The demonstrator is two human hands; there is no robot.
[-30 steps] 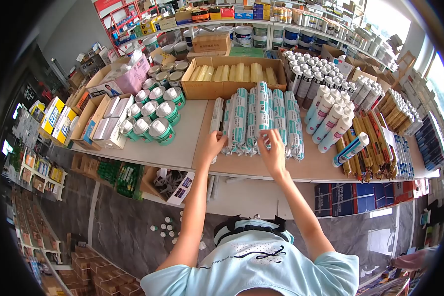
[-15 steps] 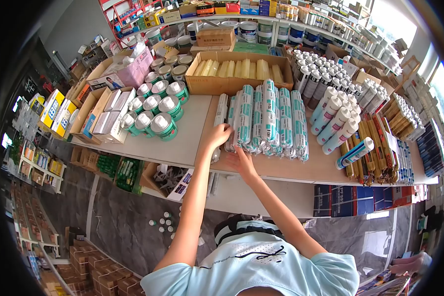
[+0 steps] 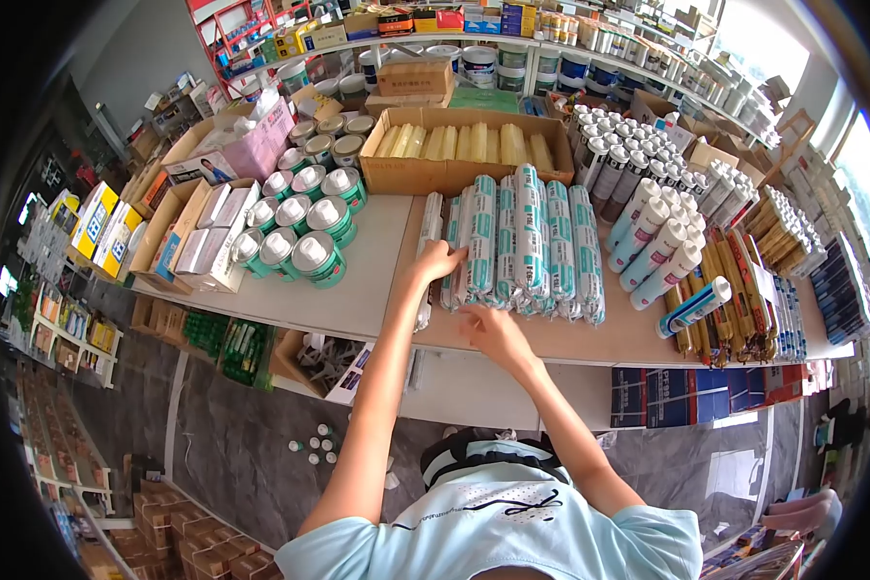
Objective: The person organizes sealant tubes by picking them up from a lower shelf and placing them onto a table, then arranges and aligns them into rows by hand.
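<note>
Wrapped white-and-teal sealant sausages point(image 3: 529, 237) lie side by side in a stacked row on the table. My left hand point(image 3: 439, 261) is at the row's left side, its bent fingers closed against a sealant sausage point(image 3: 460, 242) there. Another sealant sausage point(image 3: 429, 227), mostly white, lies under and beside this hand, partly covered by it. Just in front of the crimped near ends is my right hand point(image 3: 498, 333), palm toward the row and fingers apart, holding nothing. Whether its fingertips touch the wrappers cannot be made out.
White-lidded green cans point(image 3: 314, 253) stand to the left. Behind the row is a cardboard box point(image 3: 387, 174) of yellowish sticks. Upright cartridges point(image 3: 652, 246) and brown-gold packs point(image 3: 735, 300) occupy the right. The table's front edge point(image 3: 551, 363) runs close by my right hand.
My right hand has shifted slightly right and toward me along the near ends, its fingers more bent. My left hand stays at the row's left side. The whole view has tilted a little.
</note>
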